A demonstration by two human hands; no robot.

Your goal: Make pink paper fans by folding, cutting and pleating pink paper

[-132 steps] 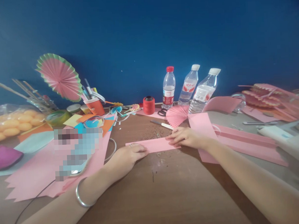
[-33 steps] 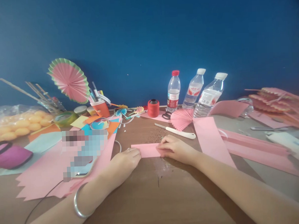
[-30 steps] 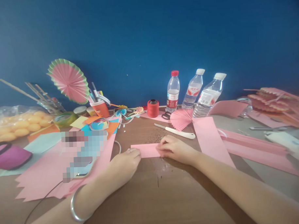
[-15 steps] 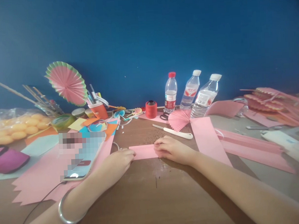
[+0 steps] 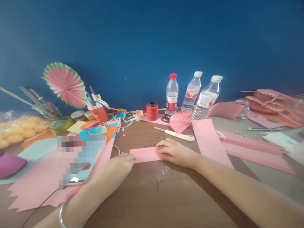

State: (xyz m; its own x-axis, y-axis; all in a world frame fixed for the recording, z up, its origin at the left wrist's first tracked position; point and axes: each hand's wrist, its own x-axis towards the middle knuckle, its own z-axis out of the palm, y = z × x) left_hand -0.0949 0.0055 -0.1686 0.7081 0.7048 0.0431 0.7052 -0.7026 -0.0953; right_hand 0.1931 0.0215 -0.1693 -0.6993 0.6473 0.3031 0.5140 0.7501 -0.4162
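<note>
A narrow strip of folded pink paper (image 5: 144,154) lies flat on the brown table (image 5: 155,203), stretched between my two hands. At its left end my left hand (image 5: 123,163) pinches it, fingers closed together; a silver bangle circles that wrist. The right end is gripped by my right hand (image 5: 174,152), its fingers curled and closed over the edge with the tips partly hidden. Just beyond my right hand rests a utility knife (image 5: 179,134) with a white handle and its blade out. A pleated pink paper fan (image 5: 181,121) is behind the knife.
Bottles (image 5: 171,96) and a red thread spool (image 5: 152,111) stand along the blue wall. To the left are a phone (image 5: 94,162) on pink sheets, a paper cup (image 5: 98,112) of pens and a round paper fan (image 5: 65,85). Pleated pink paper (image 5: 253,150) lies right.
The whole view has shifted slightly, so things sit a little further left. Both hands keep the same hold on the pink paper strip.
</note>
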